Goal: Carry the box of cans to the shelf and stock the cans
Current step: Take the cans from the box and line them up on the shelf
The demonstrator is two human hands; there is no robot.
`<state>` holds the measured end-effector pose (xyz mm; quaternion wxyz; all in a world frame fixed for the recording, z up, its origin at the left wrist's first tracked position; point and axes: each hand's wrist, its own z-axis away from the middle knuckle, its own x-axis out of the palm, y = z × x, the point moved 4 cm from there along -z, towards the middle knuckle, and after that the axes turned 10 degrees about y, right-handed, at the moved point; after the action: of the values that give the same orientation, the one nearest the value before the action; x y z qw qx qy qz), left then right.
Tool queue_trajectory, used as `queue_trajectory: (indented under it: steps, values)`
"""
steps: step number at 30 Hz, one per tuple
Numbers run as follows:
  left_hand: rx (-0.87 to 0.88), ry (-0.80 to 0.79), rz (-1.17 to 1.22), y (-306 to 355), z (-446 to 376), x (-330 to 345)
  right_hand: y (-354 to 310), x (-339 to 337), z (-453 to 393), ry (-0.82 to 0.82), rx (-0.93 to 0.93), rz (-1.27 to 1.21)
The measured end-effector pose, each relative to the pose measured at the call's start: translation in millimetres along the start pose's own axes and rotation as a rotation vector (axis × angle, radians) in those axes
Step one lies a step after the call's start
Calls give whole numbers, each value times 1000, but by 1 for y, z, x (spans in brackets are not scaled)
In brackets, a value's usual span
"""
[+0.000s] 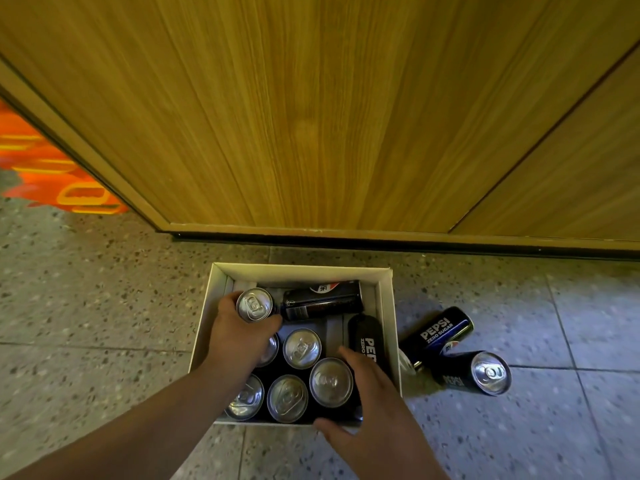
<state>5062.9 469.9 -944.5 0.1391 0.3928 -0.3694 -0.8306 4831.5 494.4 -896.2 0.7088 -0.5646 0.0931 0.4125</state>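
Note:
A white open box (387, 303) stands on the floor in front of me, holding several black cans. My left hand (239, 336) is inside it, wrapped around an upright can (254, 304) at the far left corner. My right hand (370, 407) curls around another upright can (330, 382) at the near right of the box. One can (322, 301) lies on its side along the far wall, and another can (367, 337) lies by the right wall. Other upright cans (302, 348) fill the middle and near side.
Two black cans lie on the floor right of the box: one can (440, 336) tilted against the box, one can (476, 373) on its side. A wooden panel (311, 116) rises just beyond the box. An orange patterned surface (52, 171) shows at the far left. Speckled tiles (104, 289) surround the box.

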Motion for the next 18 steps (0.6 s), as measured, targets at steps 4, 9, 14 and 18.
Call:
queue_trajectory:
  steps: [4,9,14,18]
  values:
    - [101,25,-18,7,3,-6,2,4,-7,36,-16,104]
    - [218,39,-63,17,5,-18,5,7,-12,94,-1,48]
    - [336,43,-87,38,12,-36,-2,-10,-14,147,-49,-81]
    - [455,28,-92,74,26,-51,-20,-37,-19,131,-91,-96]
